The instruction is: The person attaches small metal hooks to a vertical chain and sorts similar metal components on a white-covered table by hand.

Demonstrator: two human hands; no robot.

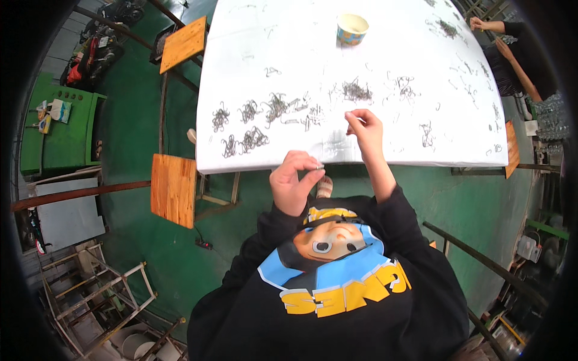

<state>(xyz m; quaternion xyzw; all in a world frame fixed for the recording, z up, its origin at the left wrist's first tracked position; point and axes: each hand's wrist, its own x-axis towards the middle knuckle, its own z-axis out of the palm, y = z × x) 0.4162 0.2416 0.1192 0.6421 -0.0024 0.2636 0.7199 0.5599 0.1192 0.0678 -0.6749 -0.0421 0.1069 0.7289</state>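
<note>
My left hand [294, 182] is at the near edge of the white-covered table [265, 159], thumb and forefinger pinched on a small metal piece [320, 166] whose exact kind is too small to make out. Farther forward and to the right, my right hand [366, 129] hovers over the cover with its fingers drawn together. Whatever its fingertips hold, if anything, does not show. Just beyond it lies a dark pile of small wire-like metal pieces [357, 91]. To the left sit several heaps of dark curved hooks [254, 139], with loose pieces [310, 117] scattered between.
A patterned paper tub [351, 30] stands toward the table's far side. At the right, another person [524, 60] works by the table edge. Wooden stools [173, 189] flank the left side, near a metal rack [96, 292] and a green cabinet [60, 129].
</note>
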